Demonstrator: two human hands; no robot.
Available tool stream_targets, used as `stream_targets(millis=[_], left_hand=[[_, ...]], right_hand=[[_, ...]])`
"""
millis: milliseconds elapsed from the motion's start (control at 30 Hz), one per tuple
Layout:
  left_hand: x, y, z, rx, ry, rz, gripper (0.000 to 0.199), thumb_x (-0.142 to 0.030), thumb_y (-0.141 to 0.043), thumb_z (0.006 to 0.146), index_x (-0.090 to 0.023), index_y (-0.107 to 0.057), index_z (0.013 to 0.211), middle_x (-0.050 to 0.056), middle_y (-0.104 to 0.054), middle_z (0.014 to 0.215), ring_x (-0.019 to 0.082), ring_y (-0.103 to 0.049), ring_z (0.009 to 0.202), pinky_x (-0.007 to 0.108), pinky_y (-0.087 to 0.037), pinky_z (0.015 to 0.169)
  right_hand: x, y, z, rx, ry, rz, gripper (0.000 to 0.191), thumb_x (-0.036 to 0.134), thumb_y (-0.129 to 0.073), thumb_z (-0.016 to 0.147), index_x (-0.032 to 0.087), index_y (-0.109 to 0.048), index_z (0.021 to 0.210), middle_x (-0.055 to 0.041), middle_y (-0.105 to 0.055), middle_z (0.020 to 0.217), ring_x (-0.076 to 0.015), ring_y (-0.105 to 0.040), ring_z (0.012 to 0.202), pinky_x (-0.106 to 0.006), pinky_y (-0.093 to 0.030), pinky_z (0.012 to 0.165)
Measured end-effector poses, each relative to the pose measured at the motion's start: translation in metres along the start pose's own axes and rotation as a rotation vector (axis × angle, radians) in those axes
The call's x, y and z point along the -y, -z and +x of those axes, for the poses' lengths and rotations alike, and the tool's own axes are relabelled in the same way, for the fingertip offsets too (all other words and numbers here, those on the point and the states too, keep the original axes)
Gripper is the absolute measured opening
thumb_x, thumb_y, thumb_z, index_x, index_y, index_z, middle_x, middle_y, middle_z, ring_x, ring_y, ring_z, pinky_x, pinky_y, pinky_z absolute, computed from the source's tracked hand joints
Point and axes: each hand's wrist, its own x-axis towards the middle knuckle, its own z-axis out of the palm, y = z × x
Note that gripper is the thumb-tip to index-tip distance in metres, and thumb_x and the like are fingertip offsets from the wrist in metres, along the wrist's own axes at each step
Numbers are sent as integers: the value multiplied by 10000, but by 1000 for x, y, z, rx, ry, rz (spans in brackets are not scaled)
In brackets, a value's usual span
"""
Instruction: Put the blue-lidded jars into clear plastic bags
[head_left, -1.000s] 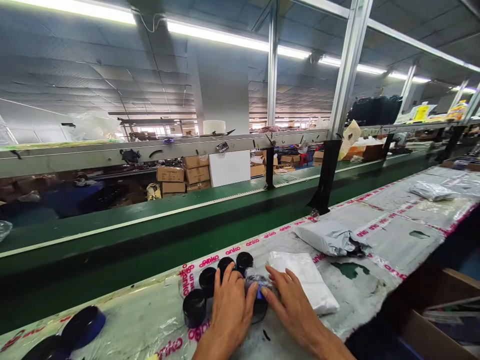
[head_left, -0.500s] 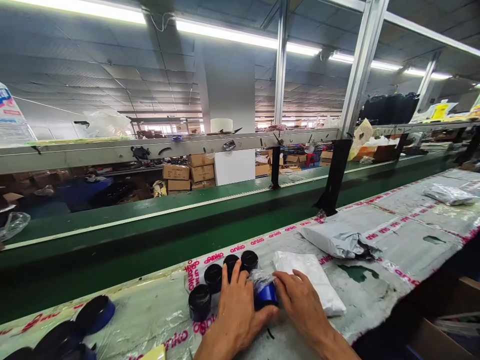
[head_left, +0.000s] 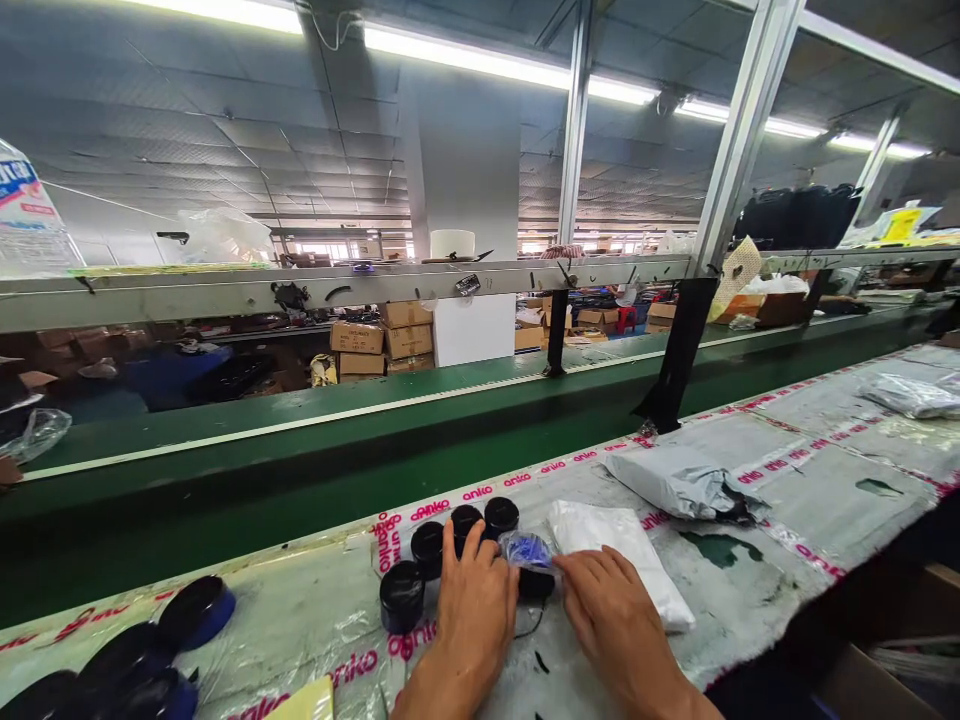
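Between my hands lies a round blue-and-black item (head_left: 536, 585), its blue end under crinkled clear plastic film (head_left: 525, 548). My left hand (head_left: 474, 610) grips its left side, with two fingers reaching over the black round caps beside it. On the other side, my right hand (head_left: 611, 610) has its fingertips closed at the film and the item's edge. Several similar pieces stand in a curved row: a black cap (head_left: 402, 597) at the near end, another (head_left: 501, 517) at the far end. A dark thin strand trails below the item.
A white packet (head_left: 622, 555) lies just beyond my right hand, with a torn grey bag (head_left: 679, 480) farther right. More black-and-blue round pieces (head_left: 196, 612) sit at lower left, near a yellow pad (head_left: 304, 703). A green conveyor (head_left: 337, 460) runs behind the plastic-covered bench.
The item between my hands has turned: its blue side faced me earlier, and now black shows toward me with blue on top. My left thumb has drawn in.
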Motion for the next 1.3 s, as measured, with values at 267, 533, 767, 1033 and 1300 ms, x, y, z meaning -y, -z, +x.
stream_targets(millis=[267, 533, 767, 1033, 1300], left_hand=[[0, 0, 2, -41, -25, 92, 331, -163, -439, 955, -152, -746, 833, 73, -717, 943, 292, -580, 1245, 663, -232, 1203], [-14, 15, 5, 76, 17, 287, 339, -197, -447, 938, -103, -772, 932, 153, -715, 1021, 330, -553, 1277, 629, -157, 1242], [-21, 18, -4, 103, 58, 203, 359, -342, -499, 920, -104, -760, 983, 173, -693, 1110, 337, -490, 1343, 608, -79, 1256], [-18, 14, 0, 187, 78, 183, 226, -319, -614, 937, -148, -758, 966, 117, -698, 1102, 322, -448, 1385, 635, -56, 1244], [-9, 25, 1, 144, 125, -91, 170, -267, -587, 954, -214, -717, 858, 9, -716, 1016, 269, -497, 1335, 644, -87, 1234]], right_hand=[[-9, -14, 10, 102, -77, 218, 195, 169, -615, 948, 262, -558, 1109, 70, -676, 1009, -168, -625, 925, -415, -265, 1020], [-9, -23, 19, -28, -42, 167, 100, 136, -492, 994, 207, -560, 973, 27, -625, 846, -159, -580, 776, -362, -380, 847], [0, -15, 12, 1, -57, 139, 258, 22, -456, 853, 209, -554, 1001, -43, -614, 1073, -230, -548, 1051, -433, -397, 934], [-19, -23, 6, 207, -162, 257, 94, 115, -569, 889, 204, -560, 920, 34, -631, 847, -187, -622, 831, -632, -269, 1083], [-21, -4, 17, 297, -324, 309, 170, 282, -476, 981, 227, -636, 965, 4, -707, 888, -196, -683, 820, -423, -495, 894]])
